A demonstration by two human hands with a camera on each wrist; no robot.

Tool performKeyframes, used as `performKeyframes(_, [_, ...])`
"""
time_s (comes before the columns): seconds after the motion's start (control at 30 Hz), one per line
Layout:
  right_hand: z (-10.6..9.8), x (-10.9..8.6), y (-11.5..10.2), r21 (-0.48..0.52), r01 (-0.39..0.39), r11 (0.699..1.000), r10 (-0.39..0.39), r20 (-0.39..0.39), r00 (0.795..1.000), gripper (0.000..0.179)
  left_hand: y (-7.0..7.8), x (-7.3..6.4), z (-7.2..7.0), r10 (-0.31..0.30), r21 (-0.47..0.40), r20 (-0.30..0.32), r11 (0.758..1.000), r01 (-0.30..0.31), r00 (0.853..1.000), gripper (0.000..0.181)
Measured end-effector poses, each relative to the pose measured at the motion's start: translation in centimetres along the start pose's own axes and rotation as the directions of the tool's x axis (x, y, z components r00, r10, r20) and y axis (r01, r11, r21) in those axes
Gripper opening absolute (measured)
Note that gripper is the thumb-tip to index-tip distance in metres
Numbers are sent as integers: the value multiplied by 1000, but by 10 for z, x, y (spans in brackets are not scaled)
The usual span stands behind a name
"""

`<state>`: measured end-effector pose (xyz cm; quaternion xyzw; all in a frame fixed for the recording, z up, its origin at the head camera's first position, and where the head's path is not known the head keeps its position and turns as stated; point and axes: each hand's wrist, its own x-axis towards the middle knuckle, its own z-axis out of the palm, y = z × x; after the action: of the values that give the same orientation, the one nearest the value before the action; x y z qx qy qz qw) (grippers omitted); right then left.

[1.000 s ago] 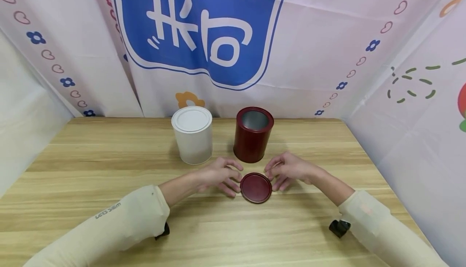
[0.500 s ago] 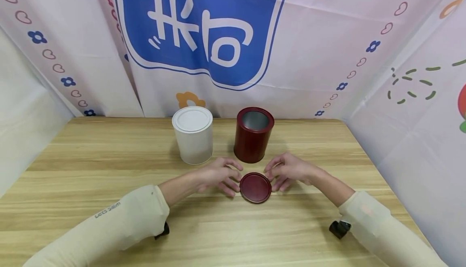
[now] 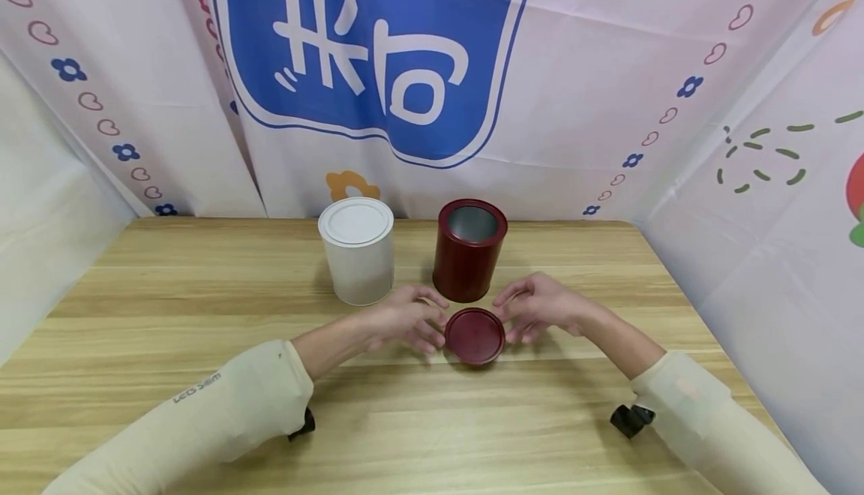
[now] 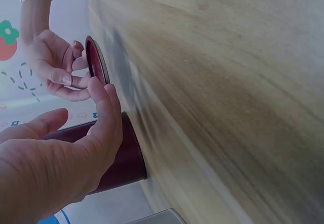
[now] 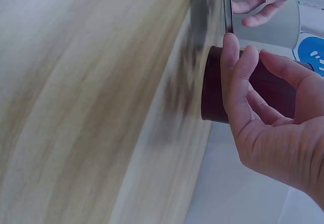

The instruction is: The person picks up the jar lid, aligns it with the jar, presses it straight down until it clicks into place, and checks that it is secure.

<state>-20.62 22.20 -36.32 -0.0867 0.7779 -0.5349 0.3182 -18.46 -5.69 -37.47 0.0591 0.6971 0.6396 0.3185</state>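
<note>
A round dark red lid (image 3: 475,336) is held up just off the table between the fingertips of both hands. My left hand (image 3: 403,318) supports its left edge with outstretched fingertips; in the left wrist view the thumb stands away from the lid. On the opposite edge are the fingertips of my right hand (image 3: 543,307), its fingers gently bent and the thumb also apart from the lid. Right behind stands a dark red can (image 3: 467,266), its round top opening showing a grey inside. The lid's underside is hidden in the head view.
Left of the red can, a white can (image 3: 364,266) with its top covered stands upright. Both are toward the back of the wooden table (image 3: 432,435). A printed cloth (image 3: 574,67) hangs behind the table's far edge.
The lid lay on the table between the fingertips before; now it is raised a little and shifted slightly toward the red can. Both hands have moved up with it.
</note>
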Motion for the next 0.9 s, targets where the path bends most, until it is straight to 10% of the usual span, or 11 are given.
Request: performKeyframes(0.9, [-6, -8, -18, 58, 73, 996, -70, -58, 996, 41, 23, -7, -4, 139, -17, -3, 990, -139, 990, 37])
